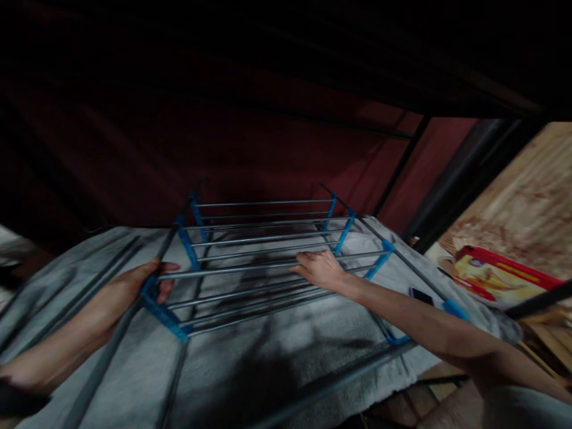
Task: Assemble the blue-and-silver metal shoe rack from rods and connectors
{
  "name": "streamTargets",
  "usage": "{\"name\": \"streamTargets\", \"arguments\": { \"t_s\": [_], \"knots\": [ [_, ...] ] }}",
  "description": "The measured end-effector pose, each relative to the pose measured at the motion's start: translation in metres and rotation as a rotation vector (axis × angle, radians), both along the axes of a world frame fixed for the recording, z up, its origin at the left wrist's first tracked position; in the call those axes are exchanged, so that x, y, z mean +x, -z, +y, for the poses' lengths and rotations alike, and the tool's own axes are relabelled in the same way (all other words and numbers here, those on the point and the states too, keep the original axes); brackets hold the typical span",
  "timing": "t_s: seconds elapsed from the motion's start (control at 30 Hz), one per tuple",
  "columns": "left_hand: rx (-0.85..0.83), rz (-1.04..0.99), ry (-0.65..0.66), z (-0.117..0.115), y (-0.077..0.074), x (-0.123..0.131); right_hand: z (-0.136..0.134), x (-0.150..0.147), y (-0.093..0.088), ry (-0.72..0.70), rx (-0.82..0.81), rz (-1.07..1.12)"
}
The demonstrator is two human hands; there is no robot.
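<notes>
A rack of grey metal tubes with blue plastic joints (166, 319) lies across a grey cloth. My left hand (149, 280) is closed around the rack's left side, by a blue corner joint, with its fingertips showing past the tube. Over the middle of the frame, my right hand (319, 268) has its fingers curled on one of the long cross tubes (241, 270). The right thumb and the underside of that grip are partly hidden. Several parallel tubes run between the blue end pieces, and a thicker tube (339, 378) crosses the near side.
The grey cloth (134, 369) covers the surface under the rack. Loose tubes (96, 280) lie at the left. A dark phone (420, 295) rests near the right forearm. Beyond a black metal frame (404, 164), a red and yellow box (496, 277) stands at the right. Dark red fabric (268, 137) hangs behind.
</notes>
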State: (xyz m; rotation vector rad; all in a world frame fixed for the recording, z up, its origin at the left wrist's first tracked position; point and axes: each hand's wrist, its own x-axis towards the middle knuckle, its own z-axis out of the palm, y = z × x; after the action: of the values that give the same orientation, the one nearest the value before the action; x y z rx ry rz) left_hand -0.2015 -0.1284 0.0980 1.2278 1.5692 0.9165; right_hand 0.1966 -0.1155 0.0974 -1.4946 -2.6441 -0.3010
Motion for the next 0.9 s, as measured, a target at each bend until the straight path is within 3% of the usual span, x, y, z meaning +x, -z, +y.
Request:
{"name": "streamTargets", "arguments": {
  "t_s": [0.1, 0.33, 0.63, 0.9],
  "knots": [
    [0.045, -0.168, -0.004, -0.014, -0.006, 0.009, 0.001, 0.002, 0.008, -0.018, 0.024, -0.007],
    [0.022, -0.25, -0.117, -0.018, -0.013, 0.017, 0.004, 0.011, 0.02, -0.117, 0.068, -0.003],
    [0.073, -0.177, -0.099, -0.022, -0.017, 0.021, 0.001, 0.017, 0.026, -0.19, 0.132, 0.047],
    [0.092, -0.173, -0.109, -0.018, -0.009, 0.019, 0.002, 0.018, 0.028, -0.19, 0.114, 0.053]
  ]
}}
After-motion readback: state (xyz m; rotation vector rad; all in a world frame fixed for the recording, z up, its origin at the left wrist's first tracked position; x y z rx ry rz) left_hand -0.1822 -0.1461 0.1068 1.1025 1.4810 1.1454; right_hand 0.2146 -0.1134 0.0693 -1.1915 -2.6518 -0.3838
